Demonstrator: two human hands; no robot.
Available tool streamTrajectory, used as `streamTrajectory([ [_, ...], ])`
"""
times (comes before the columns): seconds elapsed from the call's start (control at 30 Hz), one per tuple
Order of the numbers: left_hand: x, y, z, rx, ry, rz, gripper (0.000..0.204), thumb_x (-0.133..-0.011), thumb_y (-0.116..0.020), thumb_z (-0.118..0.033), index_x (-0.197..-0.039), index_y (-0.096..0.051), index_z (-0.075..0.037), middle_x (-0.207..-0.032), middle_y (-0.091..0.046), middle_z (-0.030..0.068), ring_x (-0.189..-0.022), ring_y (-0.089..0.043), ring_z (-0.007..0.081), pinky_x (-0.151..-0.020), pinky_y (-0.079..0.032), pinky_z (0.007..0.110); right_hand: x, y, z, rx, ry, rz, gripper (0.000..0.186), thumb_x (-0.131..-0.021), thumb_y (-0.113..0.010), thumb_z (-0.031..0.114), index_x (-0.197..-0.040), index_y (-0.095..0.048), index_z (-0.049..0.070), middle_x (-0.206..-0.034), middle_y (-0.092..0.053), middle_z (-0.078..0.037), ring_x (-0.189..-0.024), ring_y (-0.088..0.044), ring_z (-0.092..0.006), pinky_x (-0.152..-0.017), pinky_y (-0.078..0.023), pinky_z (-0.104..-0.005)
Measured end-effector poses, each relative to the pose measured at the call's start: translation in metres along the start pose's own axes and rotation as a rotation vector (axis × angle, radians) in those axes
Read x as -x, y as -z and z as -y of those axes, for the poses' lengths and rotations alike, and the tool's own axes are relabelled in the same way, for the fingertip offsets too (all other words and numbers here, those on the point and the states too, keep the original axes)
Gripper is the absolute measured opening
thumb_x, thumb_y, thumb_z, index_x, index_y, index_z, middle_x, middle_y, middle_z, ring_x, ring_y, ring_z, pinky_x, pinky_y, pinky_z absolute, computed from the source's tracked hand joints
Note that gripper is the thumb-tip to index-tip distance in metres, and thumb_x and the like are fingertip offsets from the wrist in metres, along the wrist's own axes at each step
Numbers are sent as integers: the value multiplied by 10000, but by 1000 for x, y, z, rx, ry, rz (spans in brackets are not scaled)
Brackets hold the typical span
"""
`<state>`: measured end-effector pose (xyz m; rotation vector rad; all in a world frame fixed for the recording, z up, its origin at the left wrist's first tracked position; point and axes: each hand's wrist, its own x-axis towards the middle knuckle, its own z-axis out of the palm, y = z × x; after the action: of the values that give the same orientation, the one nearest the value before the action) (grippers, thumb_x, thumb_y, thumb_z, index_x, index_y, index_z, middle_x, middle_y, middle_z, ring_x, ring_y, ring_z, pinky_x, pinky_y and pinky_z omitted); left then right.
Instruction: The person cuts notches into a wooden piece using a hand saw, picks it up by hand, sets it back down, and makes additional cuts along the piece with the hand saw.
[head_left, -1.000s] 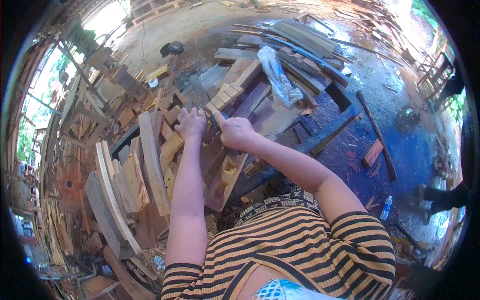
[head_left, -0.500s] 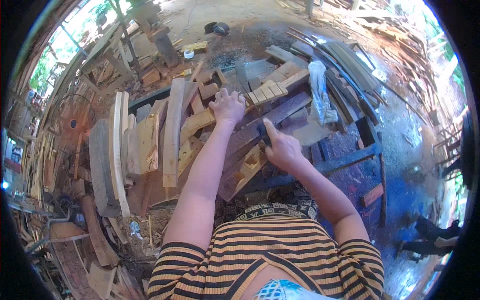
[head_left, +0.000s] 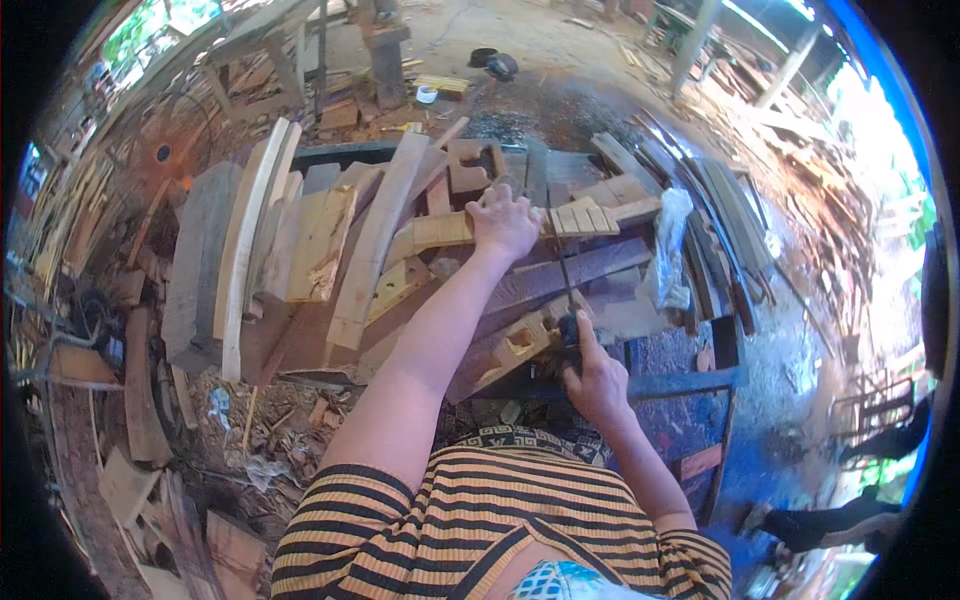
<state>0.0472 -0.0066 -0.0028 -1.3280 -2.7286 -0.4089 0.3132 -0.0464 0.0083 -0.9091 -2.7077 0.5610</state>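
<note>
My left hand [head_left: 505, 222] presses on a pale wooden board [head_left: 430, 235] lying across the pile, fingers curled over its far edge. Several short crosswise slots mark the board's right section [head_left: 585, 218] beside that hand. My right hand [head_left: 597, 372], lower and to the right, grips the black handle [head_left: 570, 328] of a long thin blade, apparently a saw [head_left: 560, 262], which crosses the board just right of my left hand. A mortised wood block [head_left: 525, 340] lies under the blade, near my right hand.
Loose planks [head_left: 385, 250] fan out leftward on a dark metal frame [head_left: 680, 380]. A clear plastic bag [head_left: 672, 255] lies on the right of the pile. Wood scraps [head_left: 290, 420] litter the ground. Dark-clad legs [head_left: 830, 525], apparently another person's, show at the right rim.
My right hand has drawn back toward me with the handle, away from the board, showing more blade. My left hand stays on the board. The whole view has swung as my head turned.
</note>
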Motion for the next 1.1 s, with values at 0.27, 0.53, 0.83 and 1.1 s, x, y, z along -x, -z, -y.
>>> streamTrajectory([
  [0.27,-2,-3,3,37,-26,16,404,-939,-412,-411,-1129,-653,-149,-1269,-491,142,-1219,-463,308,-925,-367,580,-106,1,13,68,-71,56,766,-768,-609,174,-1461,-303,67,-933,-660,-284,-838,-655,-436,-782,-509,-512],
  [0.53,-4,0,0,-18,-10,42,400,-965,-400,-404,-1150,-646,-148,-1262,-485,132,-1212,-467,316,-915,-395,580,-67,-4,7,81,-42,15,789,-782,-627,188,-1478,-272,76,-890,-659,-272,-800,-657,-433,-745,-514,-513],
  [0.83,-4,3,-2,-32,-27,59,392,-967,-406,-411,-1167,-641,-169,-1283,-478,134,-1235,-462,321,-942,-380,594,-67,7,9,35,-41,3,749,-773,-600,166,-1454,-313,48,-878,-663,-263,-783,-660,-420,-740,-518,-502],
  [1.1,-4,-9,2,-8,-5,-2,387,-956,-411,-401,-1114,-662,-152,-1237,-497,136,-1202,-476,315,-931,-369,571,-89,-7,8,-5,-91,20,730,-795,-575,210,-1463,-301,100,-927,-657,-278,-871,-646,-434,-780,-502,-508],
])
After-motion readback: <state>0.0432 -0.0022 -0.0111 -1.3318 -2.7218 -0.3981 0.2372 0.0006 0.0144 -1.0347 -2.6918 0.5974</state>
